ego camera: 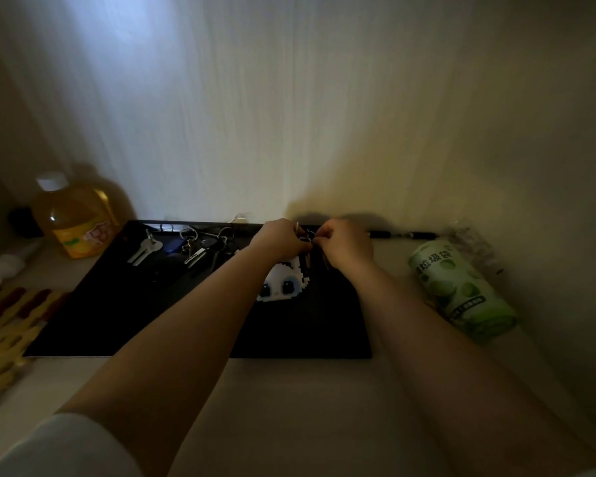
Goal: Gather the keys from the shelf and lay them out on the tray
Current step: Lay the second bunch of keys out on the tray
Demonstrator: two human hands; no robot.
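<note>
Several keys are found already laid on the black tray [93, 304]: a silver pair [144, 251] at the far left and a bunch on rings [205, 244] beside it. A further set with a panda charm [283, 284] is held over the tray's far right part, the left hand [281, 241] and right hand [346, 247] both pinched closed on it. The work is judged well advanced; this set is not yet released, and whether keys remain elsewhere cannot be told in the dim light
</note>
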